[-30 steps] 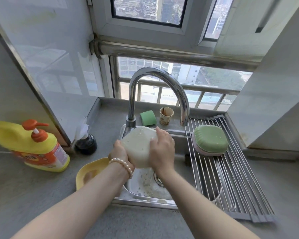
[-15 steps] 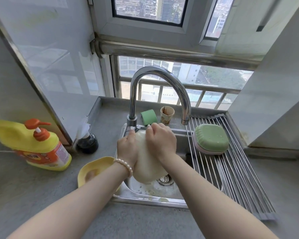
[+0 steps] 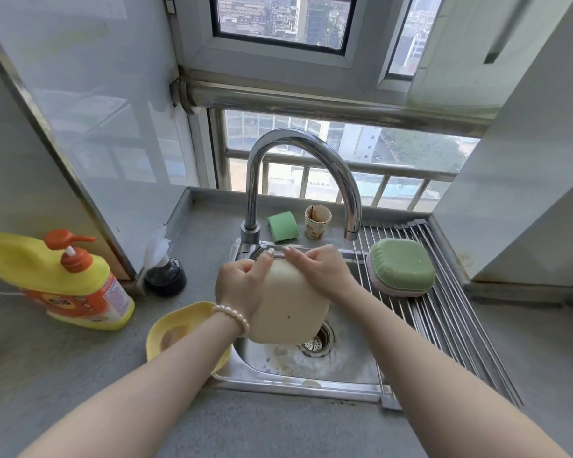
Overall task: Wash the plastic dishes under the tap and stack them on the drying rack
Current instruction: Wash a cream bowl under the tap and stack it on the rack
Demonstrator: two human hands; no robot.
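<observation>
A cream plastic dish [image 3: 288, 309] is held upright over the steel sink [image 3: 311, 365], its underside facing me. My left hand [image 3: 242, 285] grips its left edge, a pearl bracelet on the wrist. My right hand [image 3: 318, 269] holds the top right edge, fingers curled over the rim. The curved tap [image 3: 298, 166] arches above; its spout ends to the right of the dish and I see no water. A green dish [image 3: 401, 264] lies upside down on a pink one on the drying rack [image 3: 450, 312]. A yellow dish [image 3: 179, 332] sits on the counter left of the sink.
A yellow detergent bottle [image 3: 70, 282] with an orange pump lies on the left counter. A small black pot [image 3: 165, 276] stands by the wall. A green sponge [image 3: 282, 226] and a stained paper cup [image 3: 317, 221] sit behind the sink. The sink's drain strainer [image 3: 316, 340] shows below the dish.
The cream dish has been turned from facing up near the tap base to hanging upright, its lower edge down in the sink. Both hands shifted to its top edge.
</observation>
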